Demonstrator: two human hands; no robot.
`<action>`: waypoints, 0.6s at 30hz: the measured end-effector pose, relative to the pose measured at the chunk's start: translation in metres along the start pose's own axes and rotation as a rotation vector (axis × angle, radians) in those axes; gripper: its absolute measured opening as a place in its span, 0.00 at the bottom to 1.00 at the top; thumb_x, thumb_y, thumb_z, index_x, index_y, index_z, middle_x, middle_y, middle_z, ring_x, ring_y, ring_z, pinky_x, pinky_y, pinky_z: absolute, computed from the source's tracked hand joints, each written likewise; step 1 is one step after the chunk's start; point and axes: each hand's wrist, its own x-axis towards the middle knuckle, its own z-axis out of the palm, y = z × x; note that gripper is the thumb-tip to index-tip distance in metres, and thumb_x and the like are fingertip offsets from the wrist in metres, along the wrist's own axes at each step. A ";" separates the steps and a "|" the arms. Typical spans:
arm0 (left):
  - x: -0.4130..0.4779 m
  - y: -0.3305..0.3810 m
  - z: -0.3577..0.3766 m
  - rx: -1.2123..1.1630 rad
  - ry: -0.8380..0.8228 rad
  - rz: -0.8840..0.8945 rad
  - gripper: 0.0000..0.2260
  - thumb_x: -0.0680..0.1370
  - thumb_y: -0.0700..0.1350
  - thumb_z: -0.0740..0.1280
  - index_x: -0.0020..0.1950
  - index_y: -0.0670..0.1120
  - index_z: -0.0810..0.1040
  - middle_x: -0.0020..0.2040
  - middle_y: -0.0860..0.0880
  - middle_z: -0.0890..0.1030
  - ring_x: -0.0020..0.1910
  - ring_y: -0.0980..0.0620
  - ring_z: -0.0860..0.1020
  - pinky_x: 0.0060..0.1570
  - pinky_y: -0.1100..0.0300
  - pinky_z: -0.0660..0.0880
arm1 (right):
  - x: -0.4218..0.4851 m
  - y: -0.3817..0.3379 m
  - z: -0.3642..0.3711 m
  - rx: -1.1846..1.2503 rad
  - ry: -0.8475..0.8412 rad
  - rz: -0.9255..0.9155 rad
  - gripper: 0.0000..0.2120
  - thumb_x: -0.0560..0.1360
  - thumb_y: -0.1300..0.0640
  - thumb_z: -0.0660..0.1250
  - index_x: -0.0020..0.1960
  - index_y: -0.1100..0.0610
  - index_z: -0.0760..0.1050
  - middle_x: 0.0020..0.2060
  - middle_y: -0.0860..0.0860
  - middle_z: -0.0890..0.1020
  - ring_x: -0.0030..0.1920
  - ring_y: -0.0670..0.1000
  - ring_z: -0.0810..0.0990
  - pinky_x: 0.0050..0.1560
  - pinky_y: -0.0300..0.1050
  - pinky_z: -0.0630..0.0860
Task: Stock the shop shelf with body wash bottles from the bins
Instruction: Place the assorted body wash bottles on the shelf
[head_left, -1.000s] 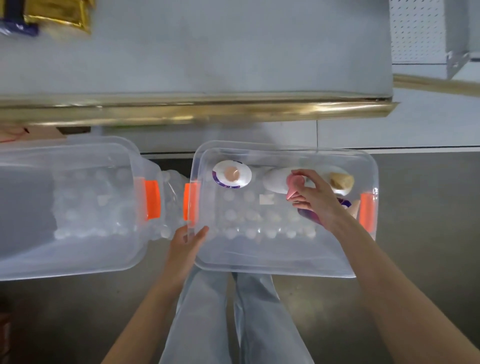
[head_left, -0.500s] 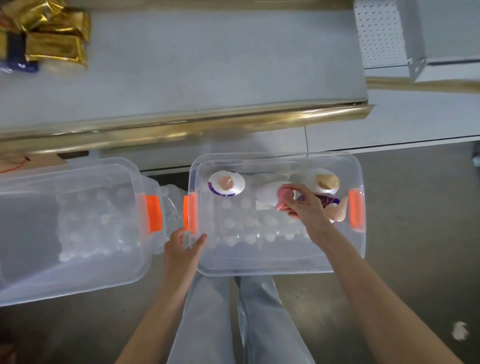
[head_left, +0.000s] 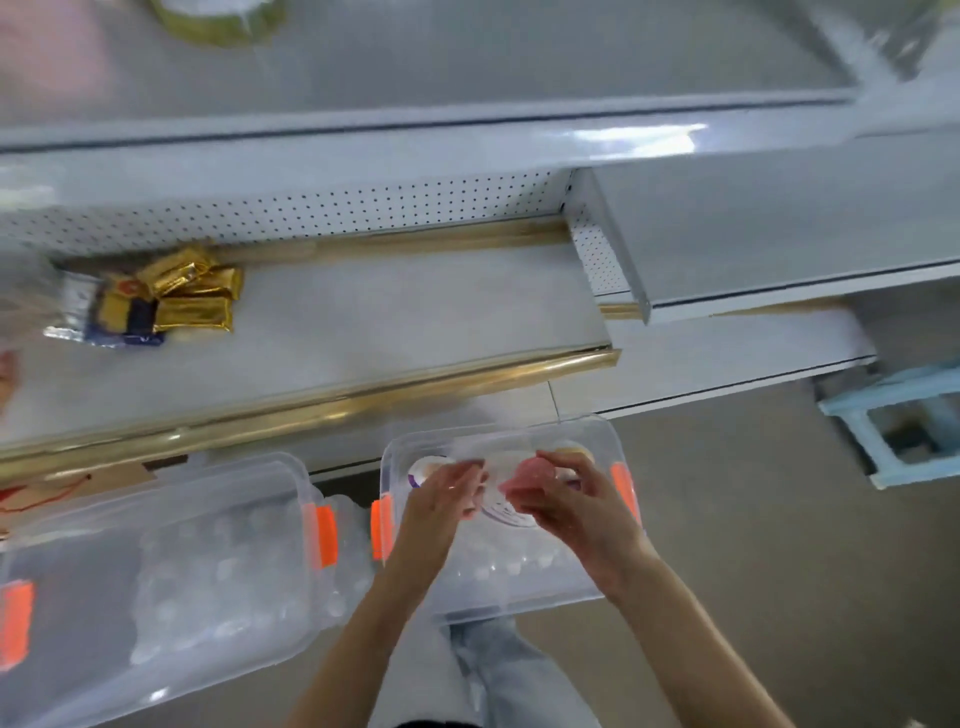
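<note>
While the left bin sits on the near floor, with gold packets lying on the shelf beyond it, the left hand curls its fingers round the body wash bottle. The right hand grips its pink cap, and both are raised just above the right bin.

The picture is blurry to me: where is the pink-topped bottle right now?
In the head view, low and just right of centre: the right hand holds the pink-topped bottle over the right-hand bin, with the left hand close beside it.
</note>
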 end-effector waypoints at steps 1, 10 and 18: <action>-0.006 0.016 0.004 0.013 -0.036 0.039 0.07 0.81 0.43 0.61 0.54 0.46 0.78 0.53 0.47 0.81 0.46 0.62 0.81 0.51 0.66 0.77 | -0.010 -0.012 0.008 0.017 -0.015 -0.020 0.10 0.74 0.63 0.68 0.56 0.60 0.75 0.40 0.62 0.83 0.39 0.57 0.82 0.40 0.42 0.77; -0.053 0.142 0.001 -0.334 -0.049 0.227 0.12 0.76 0.44 0.65 0.50 0.37 0.83 0.46 0.39 0.85 0.46 0.43 0.84 0.45 0.60 0.79 | -0.060 -0.104 0.053 0.041 -0.206 -0.201 0.10 0.75 0.60 0.67 0.55 0.56 0.70 0.49 0.64 0.83 0.48 0.57 0.83 0.44 0.41 0.73; -0.065 0.243 -0.024 -0.542 -0.142 0.344 0.17 0.72 0.46 0.67 0.55 0.36 0.80 0.50 0.38 0.84 0.51 0.45 0.83 0.53 0.57 0.79 | -0.082 -0.208 0.093 -0.036 -0.376 -0.361 0.09 0.74 0.58 0.66 0.53 0.59 0.74 0.51 0.62 0.83 0.46 0.54 0.83 0.41 0.42 0.71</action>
